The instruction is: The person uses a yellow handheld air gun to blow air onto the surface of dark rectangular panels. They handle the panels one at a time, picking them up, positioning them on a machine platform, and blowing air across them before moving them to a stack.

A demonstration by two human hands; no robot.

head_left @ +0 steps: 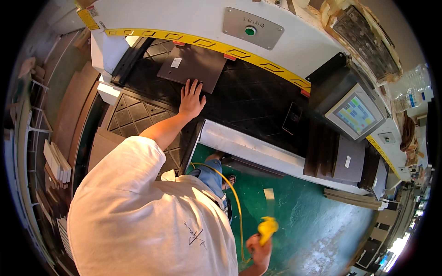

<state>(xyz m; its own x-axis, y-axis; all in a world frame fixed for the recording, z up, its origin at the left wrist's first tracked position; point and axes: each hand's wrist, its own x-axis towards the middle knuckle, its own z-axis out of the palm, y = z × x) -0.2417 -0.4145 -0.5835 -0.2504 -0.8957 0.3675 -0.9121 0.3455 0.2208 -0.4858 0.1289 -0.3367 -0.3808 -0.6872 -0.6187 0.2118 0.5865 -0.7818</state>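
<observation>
My left hand (191, 100) rests flat with its fingers stretched out on the near edge of a dark brown panel (198, 62). The panel lies on the black machine bed (244, 99) and carries a white label (176, 62). Down at the lower right, my right hand (260, 248) is closed round a yellow air blow gun (267, 228), held over the green floor. A thin yellow hose (237, 195) curves from beside my legs toward the gun. The gun is slightly smeared by motion.
A white machine beam (184, 16) with a green button (250, 31) spans the far side. To the right are a touchscreen (355, 112), a phone-like black slab (292, 118) and stacked brown panels (347, 158). Board offcuts (57, 161) stand at left; a pale rectangle (269, 193) shows against the floor.
</observation>
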